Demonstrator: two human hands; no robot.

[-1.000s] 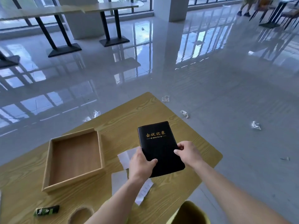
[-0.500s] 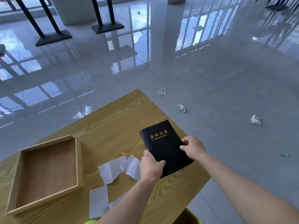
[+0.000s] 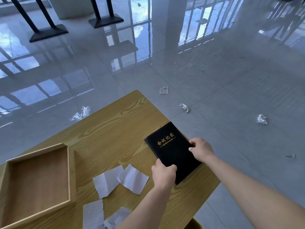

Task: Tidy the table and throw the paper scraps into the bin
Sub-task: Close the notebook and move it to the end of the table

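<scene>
A black notebook with gold lettering lies near the right edge of the wooden table. My left hand grips its near left corner. My right hand pinches its right edge. Several torn white paper scraps lie on the table to the left of the notebook, and more scraps sit nearer to me. A yellow bin rim shows at the bottom edge, below the table's right side.
An open, shallow wooden tray sits on the left of the table. Crumpled paper balls lie scattered on the glossy tiled floor beyond and right of the table. Black table bases stand far back.
The notebook has slid right, toward the table's right edge, with both hands still on it. The paper scraps that it hid now lie uncovered. The view has shifted right and down.
</scene>
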